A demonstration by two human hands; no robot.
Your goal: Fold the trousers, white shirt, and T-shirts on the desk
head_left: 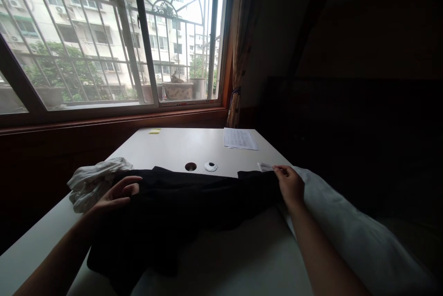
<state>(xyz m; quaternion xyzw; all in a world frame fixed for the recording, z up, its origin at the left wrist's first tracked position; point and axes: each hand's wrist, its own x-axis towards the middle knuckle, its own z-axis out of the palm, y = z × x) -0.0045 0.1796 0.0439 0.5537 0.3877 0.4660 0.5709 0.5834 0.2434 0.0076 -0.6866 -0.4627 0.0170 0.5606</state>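
A black cloth (194, 204) is spread across the white table (173, 148), its lower left part hanging toward me. My left hand (121, 192) is at the cloth's left end, fingers curled and pressed on or into the fabric. At the right end, my right hand (289, 183) pinches the cloth's edge between thumb and fingers. A crumpled white cloth (93, 183) lies just beyond my left hand. Beside my right hand, a pale cloth (332, 204) runs down along the table's right side. A small whitish item (265, 167) sticks out near my right fingertips.
Printed papers (240, 139) lie at the table's far right, and yellow sticky notes (154, 131) at the far left. A round hole (190, 166) and a round white cap (210, 166) are beyond the black cloth. Behind stand a barred window and a curtain (238, 56).
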